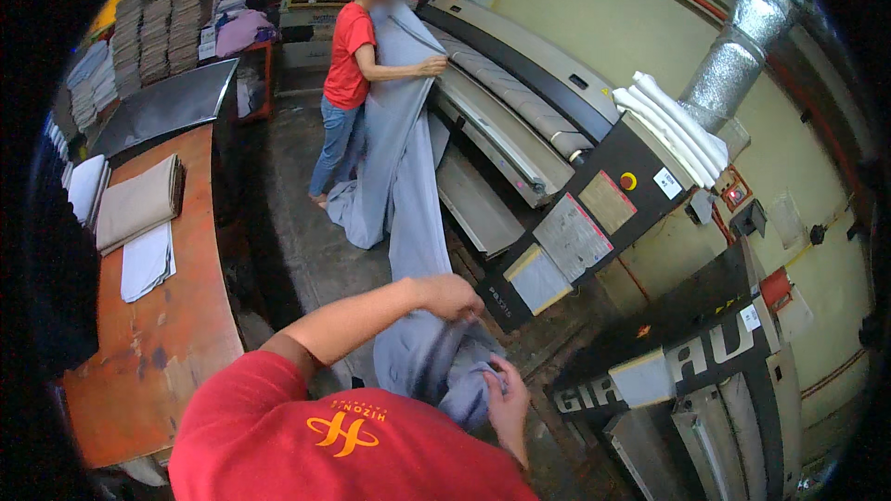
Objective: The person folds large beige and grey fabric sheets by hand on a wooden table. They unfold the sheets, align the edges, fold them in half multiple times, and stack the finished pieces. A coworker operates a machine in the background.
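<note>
A long grey-blue sheet (416, 232) runs from a co-worker (350, 56) down to me, its near end bunched in front of my chest. My left hand (449, 298) is at the top of the bunched cloth, fingers curled down and closed on it. Lower and to the right, my right hand (506, 398) pinches a fold of the same sheet between thumb and fingers. The co-worker, in a red shirt and jeans, holds the far end up beside the ironing machine (506, 97). Some of the sheet trails low by the co-worker's feet.
Left stands an orange-brown table (190, 325) with folded beige cloth (139, 204) and white cloth (148, 260). Behind it are stacked brown textiles (158, 37). White folded linen (673, 125) tops the machine's end panel, near a silver duct (733, 56). A second machine (696, 408) is at lower right.
</note>
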